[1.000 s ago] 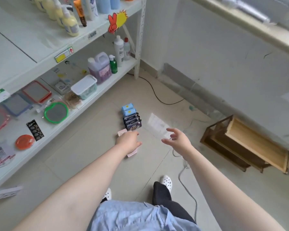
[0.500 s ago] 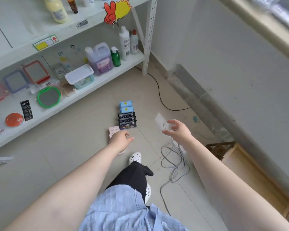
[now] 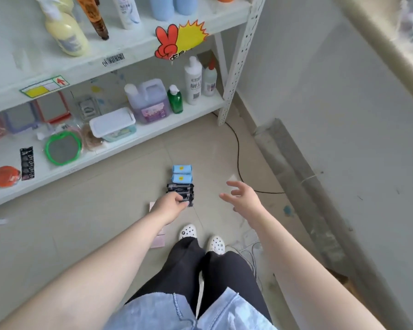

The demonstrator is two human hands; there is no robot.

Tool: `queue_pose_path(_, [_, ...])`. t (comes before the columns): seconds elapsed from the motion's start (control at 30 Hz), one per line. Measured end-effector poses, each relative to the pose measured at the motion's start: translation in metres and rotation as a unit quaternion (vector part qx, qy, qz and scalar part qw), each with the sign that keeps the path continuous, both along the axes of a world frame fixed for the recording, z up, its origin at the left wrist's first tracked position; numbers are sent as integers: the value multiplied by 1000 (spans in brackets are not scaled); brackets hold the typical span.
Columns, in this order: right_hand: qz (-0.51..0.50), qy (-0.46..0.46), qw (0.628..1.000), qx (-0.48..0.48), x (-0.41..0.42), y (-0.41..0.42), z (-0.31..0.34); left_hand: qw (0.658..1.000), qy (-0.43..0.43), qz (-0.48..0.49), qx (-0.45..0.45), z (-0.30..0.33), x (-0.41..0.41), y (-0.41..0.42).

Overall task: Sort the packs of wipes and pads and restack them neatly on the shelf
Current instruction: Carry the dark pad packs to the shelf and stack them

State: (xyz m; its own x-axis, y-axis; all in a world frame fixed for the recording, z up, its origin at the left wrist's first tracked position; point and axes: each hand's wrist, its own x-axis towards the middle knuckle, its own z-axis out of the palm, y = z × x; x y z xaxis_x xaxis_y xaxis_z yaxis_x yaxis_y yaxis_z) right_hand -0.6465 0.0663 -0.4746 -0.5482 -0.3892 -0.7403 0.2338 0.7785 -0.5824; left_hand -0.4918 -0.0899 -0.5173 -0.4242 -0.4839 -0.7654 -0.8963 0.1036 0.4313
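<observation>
A short row of packs lies on the tiled floor in front of the white shelf [image 3: 157, 135]. At its far end are two blue packs [image 3: 181, 173], and dark black packs [image 3: 179, 188] lie nearer to me. My left hand [image 3: 169, 207] reaches down to the near end of the row, its fingers curled onto the nearest black pack. Pale pink packs [image 3: 158, 242] lie on the floor, partly hidden under my left forearm. My right hand [image 3: 242, 198] hovers to the right of the row with its fingers spread, holding nothing.
The lower shelf holds a lidded white tub [image 3: 112, 121], a purple jug [image 3: 148, 101], bottles and small mirrors [image 3: 62, 148]. A black cable [image 3: 237, 153] runs across the floor by the shelf post. More cables lie right of my white shoes [image 3: 202, 236]. The wall stands close on the right.
I have stepped closer to the packs and my view has tilted down. My left hand moved forward from the pink packs onto the nearest black pack. My right hand stayed spread.
</observation>
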Motion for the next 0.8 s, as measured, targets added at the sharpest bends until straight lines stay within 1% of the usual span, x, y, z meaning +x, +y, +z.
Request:
queue_pose_path(0.1, [24, -28, 999, 7, -25, -27, -30, 994, 13, 95, 48, -31, -14, -4])
queue_pose_path(0.2, [34, -59, 998, 9, -44, -53, -82, 968, 18, 231, 93, -76, -21, -7])
queue_pose_path(0.27, [37, -76, 996, 17, -52, -67, -125, 935, 21, 335, 112, -116, -23, -8])
queue_pose_path(0.33, [41, -85, 995, 30, -57, -77, -174, 894, 20, 425, 144, -159, -27, -6])
queue_pose_path(0.43, [42, -104, 992, 52, -58, -89, -251, 831, 8, 521, 193, -234, -35, -4])
queue_pose_path(0.53, [37, -121, 990, 61, -52, -101, -335, 777, 1, 590, 219, -323, -39, -2])
queue_pose_path(0.6, [29, -128, 989, 64, -45, -107, -392, 748, -7, 623, 228, -384, -36, 1])
queue_pose_path(0.67, [17, -135, 988, 66, -35, -112, -447, 732, -24, 641, 230, -436, -31, 1])
queue_pose_path(0.73, [0, -147, 987, 64, -24, -117, -495, 724, -40, 652, 221, -481, -25, -2])
queue_pose_path(0.8, [-22, -159, 986, 54, -16, -123, -534, 704, -31, 677, 211, -518, -22, -4])
